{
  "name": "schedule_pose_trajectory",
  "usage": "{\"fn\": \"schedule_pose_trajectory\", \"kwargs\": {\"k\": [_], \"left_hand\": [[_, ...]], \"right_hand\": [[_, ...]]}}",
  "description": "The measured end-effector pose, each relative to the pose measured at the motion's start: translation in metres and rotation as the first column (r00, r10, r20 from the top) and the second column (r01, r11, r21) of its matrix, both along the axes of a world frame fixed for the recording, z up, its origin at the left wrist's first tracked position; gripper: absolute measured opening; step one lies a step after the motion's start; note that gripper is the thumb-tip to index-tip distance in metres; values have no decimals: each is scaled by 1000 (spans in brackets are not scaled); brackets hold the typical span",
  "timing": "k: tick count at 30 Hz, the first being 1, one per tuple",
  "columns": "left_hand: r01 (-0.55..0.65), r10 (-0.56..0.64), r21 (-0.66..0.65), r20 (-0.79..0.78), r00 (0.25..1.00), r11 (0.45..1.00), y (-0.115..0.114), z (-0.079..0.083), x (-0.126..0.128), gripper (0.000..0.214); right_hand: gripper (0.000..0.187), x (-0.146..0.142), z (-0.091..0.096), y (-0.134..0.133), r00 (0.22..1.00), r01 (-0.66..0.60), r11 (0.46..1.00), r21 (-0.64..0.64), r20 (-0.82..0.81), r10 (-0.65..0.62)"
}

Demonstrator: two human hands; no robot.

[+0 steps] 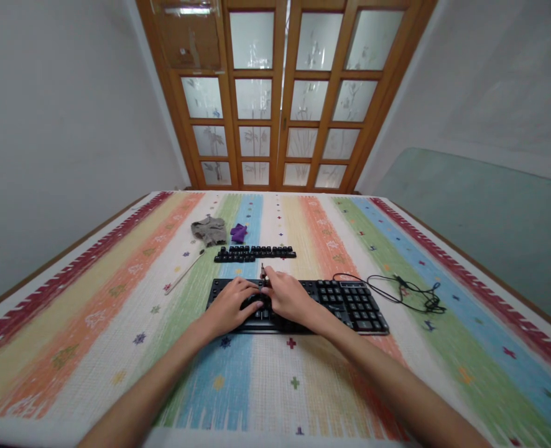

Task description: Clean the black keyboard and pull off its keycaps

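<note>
A black keyboard [352, 306] lies on the striped tablecloth, its number pad showing on the right. My left hand [231, 306] rests on its left part, fingers and thumb spread apart and pointing toward the other hand. My right hand [288, 297] is closed above the middle of the keyboard. A small slim tool [263, 270] pokes out past its fingers, too small to name surely. Both hands hide the keys beneath them. Just behind the keyboard, loose black keycaps [236, 256] stand in rows.
Behind the keycaps lie a crumpled grey cloth [209, 231] and a small purple cloth [239, 233]. A thin pale stick with a dark tip [185, 272] lies to the left. The keyboard's black cable [413, 295] is coiled on the right. Wooden glass-paned doors [280, 99] rise beyond the table.
</note>
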State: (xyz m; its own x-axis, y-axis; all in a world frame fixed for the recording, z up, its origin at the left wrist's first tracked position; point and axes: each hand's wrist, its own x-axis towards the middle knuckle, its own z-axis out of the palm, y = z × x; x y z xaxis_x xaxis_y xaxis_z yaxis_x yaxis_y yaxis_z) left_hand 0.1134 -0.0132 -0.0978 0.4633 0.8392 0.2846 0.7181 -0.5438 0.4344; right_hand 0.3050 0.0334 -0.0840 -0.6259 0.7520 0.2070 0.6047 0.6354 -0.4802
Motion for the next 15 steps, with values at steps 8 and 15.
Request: {"fn": "schedule_pose_trajectory", "kwargs": {"k": [8,15], "left_hand": [[-43,44,-5,76,996,999,0,0,1,26],[-43,169,-282,439,882,959,5,10,17,54]], "right_hand": [[14,1,5,31,952,-25,901,-432,-286,-111],[17,9,19,19,845,-172,910,-376,-531,-59]]}}
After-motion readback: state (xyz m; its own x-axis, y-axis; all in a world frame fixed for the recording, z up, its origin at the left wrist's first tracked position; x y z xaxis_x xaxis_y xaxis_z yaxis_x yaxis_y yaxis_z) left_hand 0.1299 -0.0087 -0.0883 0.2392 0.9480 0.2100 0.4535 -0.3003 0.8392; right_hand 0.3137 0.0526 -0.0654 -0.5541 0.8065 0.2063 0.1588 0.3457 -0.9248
